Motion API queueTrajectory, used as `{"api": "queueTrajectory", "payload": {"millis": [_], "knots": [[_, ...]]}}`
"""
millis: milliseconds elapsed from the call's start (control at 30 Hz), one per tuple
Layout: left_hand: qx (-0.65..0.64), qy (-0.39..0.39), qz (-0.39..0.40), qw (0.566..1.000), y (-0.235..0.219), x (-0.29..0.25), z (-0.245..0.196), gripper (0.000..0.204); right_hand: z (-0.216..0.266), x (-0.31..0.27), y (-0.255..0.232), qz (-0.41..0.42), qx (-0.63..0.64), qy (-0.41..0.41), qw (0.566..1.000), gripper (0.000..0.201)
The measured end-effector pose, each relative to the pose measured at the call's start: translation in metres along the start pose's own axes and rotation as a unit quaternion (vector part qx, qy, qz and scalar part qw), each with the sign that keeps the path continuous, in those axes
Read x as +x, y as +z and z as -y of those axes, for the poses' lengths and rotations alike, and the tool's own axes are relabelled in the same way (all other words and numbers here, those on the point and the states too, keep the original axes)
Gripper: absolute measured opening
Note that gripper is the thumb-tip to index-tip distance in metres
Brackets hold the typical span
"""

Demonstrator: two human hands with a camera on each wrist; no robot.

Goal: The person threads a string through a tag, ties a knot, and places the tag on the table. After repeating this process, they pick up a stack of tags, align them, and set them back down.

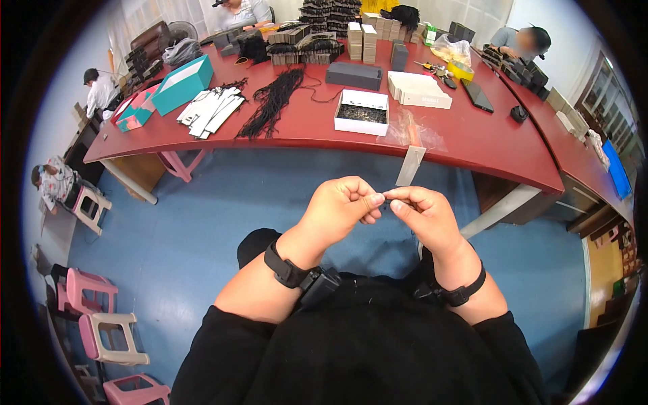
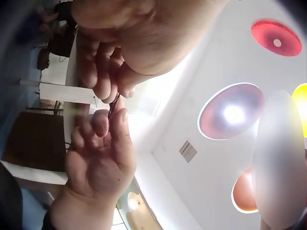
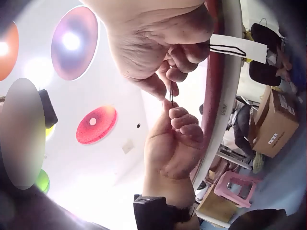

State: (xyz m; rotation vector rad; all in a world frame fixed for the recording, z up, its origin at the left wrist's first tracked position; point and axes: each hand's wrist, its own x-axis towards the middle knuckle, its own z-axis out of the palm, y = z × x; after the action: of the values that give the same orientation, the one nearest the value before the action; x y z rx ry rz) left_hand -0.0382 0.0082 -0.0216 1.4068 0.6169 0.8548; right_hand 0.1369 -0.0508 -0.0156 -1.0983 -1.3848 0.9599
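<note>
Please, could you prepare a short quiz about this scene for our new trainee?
1. True or false: the left hand and the right hand both pinch a thin dark cord.
2. In the head view, the black cord bundle lies: (a) left of the open white box; (b) right of it; (c) inside it.
3. Fill in: The smartphone lies on the ____ table.

Key: 1. true; 2. a; 3. red
</note>
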Motion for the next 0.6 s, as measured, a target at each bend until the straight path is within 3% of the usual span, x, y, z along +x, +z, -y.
{"api": "queueTrajectory", "payload": {"millis": [33, 100, 167, 300, 433, 600], "knots": [[-0.018, -0.017, 0.003, 1.0, -0.002, 0.001, 0.0, 0.014, -0.001, 0.0, -0.001, 0.0, 0.0, 0.0, 1.0, 0.015], [-0.026, -0.023, 0.008, 0.999, -0.005, 0.004, 0.008, 0.015, -0.005, 0.001, -0.004, 0.022, -0.146, -0.031, 0.989, 0.016], [-0.035, -0.029, 0.014, 0.999, -0.006, 0.005, 0.013, 0.017, -0.003, 0.0, -0.001, 0.017, -0.192, -0.042, 0.98, 0.015], [0.056, 0.012, 0.004, 0.998, -0.004, 0.006, 0.02, 0.022, 0.001, 0.0, 0.0, 0.019, -0.28, -0.096, 0.955, 0.017], [0.127, 0.101, -0.004, 0.987, -0.002, 0.006, 0.025, 0.028, -0.008, 0.002, 0.0, 0.018, -0.195, -0.07, 0.978, 0.017], [0.118, 0.103, -0.011, 0.988, 0.002, 0.003, 0.021, 0.03, -0.016, 0.003, 0.002, 0.015, -0.14, -0.073, 0.987, 0.017]]}}
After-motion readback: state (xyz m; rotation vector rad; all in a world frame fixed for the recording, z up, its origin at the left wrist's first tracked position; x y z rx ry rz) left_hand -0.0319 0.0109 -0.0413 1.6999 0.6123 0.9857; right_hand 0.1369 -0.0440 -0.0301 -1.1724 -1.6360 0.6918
